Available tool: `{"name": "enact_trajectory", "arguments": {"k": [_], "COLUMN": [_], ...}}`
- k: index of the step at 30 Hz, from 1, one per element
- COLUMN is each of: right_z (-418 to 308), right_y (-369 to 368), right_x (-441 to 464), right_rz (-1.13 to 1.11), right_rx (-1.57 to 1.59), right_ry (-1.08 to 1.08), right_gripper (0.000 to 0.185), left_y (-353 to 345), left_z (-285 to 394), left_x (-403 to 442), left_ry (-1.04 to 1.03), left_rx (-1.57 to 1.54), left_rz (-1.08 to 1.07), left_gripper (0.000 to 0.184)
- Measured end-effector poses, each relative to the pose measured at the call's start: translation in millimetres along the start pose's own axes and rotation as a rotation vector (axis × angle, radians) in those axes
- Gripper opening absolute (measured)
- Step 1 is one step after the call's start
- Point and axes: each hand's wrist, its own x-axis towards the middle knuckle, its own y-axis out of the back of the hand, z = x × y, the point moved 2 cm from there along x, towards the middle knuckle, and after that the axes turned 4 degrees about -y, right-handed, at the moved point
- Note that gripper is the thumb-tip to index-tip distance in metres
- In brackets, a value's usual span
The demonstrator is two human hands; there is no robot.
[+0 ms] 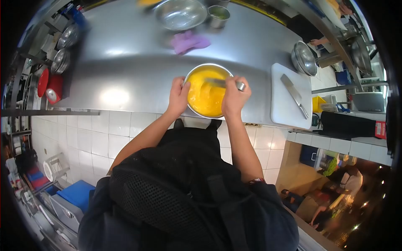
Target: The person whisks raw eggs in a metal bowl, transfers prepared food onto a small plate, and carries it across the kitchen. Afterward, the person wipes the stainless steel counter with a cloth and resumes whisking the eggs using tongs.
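A round metal bowl (209,65) of yellow liquid (201,98) stands near the front edge of the steel table. My left hand (179,96) grips the bowl's left rim, thumb on the inner side. In my right hand (236,96) is the metal handle of a whisk-like utensil (215,82), its far end blurred and dipping into the liquid. The right hand is at the bowl's right rim. Beyond the bowl lies a crumpled purple cloth (188,42).
On the right, a knife (295,96) lies on a white cutting board (279,113), with stacked metal bowls (304,58) behind it. A large metal bowl (181,15) and a small metal container (218,17) stand at the back. A red scale-like object (53,90) is at left.
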Motion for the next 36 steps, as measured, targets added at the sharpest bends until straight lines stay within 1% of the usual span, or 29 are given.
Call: {"name": "enact_trajectory", "arguments": {"k": [3, 4, 5, 7, 8, 9, 11, 12, 13, 15, 16, 17, 19, 20, 21, 23, 24, 25, 27, 28, 29, 31, 32, 33, 35, 36], "right_z": [15.3, 14.4, 14.6, -12.6, -5.1, 3.3, 18.2, 19.7, 7.1, -20.1, -17.1, -10.4, 1.0, 2.3, -7.8, -36.3, -27.6, -19.8, -7.0, -20.3, -18.2, -23.2, -17.3, -17.2, -11.4, -26.1], "right_y": [0.5, 2.7, 6.2, 5.4, 21.4, 21.9, 14.4, 18.6, 14.0, 14.3, 29.3, 28.8, 21.3, 27.7, 27.4, 33.0, 47.3, 50.9, 43.2, 43.1, 47.7, 55.6, 48.0, 50.8, 53.4, 51.0], "right_x": [-5.0, -5.5, -2.8, 0.4, 9.9, 5.5, -4.4, -5.7, -5.4, -3.4, 2.7, -2.7, -15.9, -18.2, -16.9, -15.8, -8.2, -17.1, -33.3, -36.6, -33.0, -28.8, -34.6, -40.2, -43.5, -43.4], "right_rz": [-0.151, -0.276, -0.277, 0.031, 0.108, 0.114, -0.133, -0.284, -0.286, 0.054, 0.114, 0.118, -0.131, -0.226, -0.230, 0.096, 0.169, 0.189, 0.011, 0.106, 0.096, 0.299, 0.262, 0.274, 0.075, 0.074], "right_rx": [-0.364, -0.276, -0.277, 0.045, -0.027, -0.025, -0.301, -0.257, -0.260, 0.055, -0.006, -0.005, -0.466, -0.385, -0.392, -0.037, -0.018, -0.013, -0.142, -0.028, -0.040, -0.040, -0.283, -0.277, -0.208, -0.020], "right_ry": [-0.111, -0.140, -0.142, 0.070, 0.064, 0.067, -0.087, -0.170, -0.174, 0.053, 0.075, 0.078, -0.006, -0.007, -0.007, 0.086, 0.120, 0.136, -0.139, -0.103, -0.106, 0.159, 0.091, 0.103, -0.021, 0.110], "right_gripper": [0.019, 0.020, 0.020, 0.024, 0.022, 0.022, 0.019, 0.019, 0.019, 0.022, 0.023, 0.023, 0.028, 0.022, 0.022, 0.020, 0.020, 0.020, 0.017, 0.017, 0.017, 0.017, 0.016, 0.016, 0.015, 0.015], "left_y": [-0.5, 1.0, 2.6, 0.3, -0.3, 0.6, 0.3, -0.8, -0.1, 0.4, -0.8, -1.5, 1.3, 1.1, -0.3, -2.0, -0.9, -1.5, -3.2, -1.9, -2.5, -3.5, -4.0, -3.6, 0.2, -1.1], "left_z": [-2.9, -3.6, -6.3, -2.8, 0.0, -0.2, 1.4, 2.7, 2.2, 1.9, 3.9, 7.5, 1.3, -3.4, -3.5, -5.5, -7.1, -7.5, -10.3, -14.3, -19.1, -9.2, -2.1, -1.5, -4.6, -2.9], "left_x": [5.2, 7.7, 4.8, 2.7, 1.1, -0.1, 4.2, 10.1, 8.7, -1.4, -1.6, 0.8, 1.6, 4.6, 5.6, 1.7, -3.1, -1.7, 9.8, 8.1, 3.7, -0.1, 2.9, 4.0, 5.8, 5.3], "left_ry": [0.021, -0.002, -0.011, 0.026, 0.049, 0.047, -0.010, -0.021, -0.037, -0.033, -0.003, 0.017, 0.001, -0.003, -0.001, -0.013, -0.009, 0.006, 0.006, 0.003, 0.005, -0.005, -0.032, -0.045, -0.071, -0.060], "left_rx": [0.007, 0.039, 0.072, 0.038, 0.008, 0.008, 0.051, 0.048, 0.047, 0.044, 0.028, 0.012, 0.037, 0.064, 0.059, -0.009, -0.012, -0.014, -0.027, -0.038, -0.049, -0.022, 0.011, 0.007, 0.089, 0.085], "left_rz": [0.004, -0.020, -0.044, -0.013, 0.003, -0.004, -0.022, -0.020, -0.021, -0.005, 0.017, 0.031, -0.017, -0.040, -0.035, 0.021, 0.025, 0.010, 0.012, -0.004, -0.014, 0.022, 0.041, 0.030, -0.005, 0.002], "left_gripper": [0.022, 0.022, 0.022, 0.022, 0.022, 0.022, 0.022, 0.022, 0.022, 0.022, 0.022, 0.022, 0.021, 0.020, 0.020, 0.018, 0.018, 0.018, 0.018, 0.019, 0.020, 0.020, 0.020, 0.020, 0.020, 0.020]}}
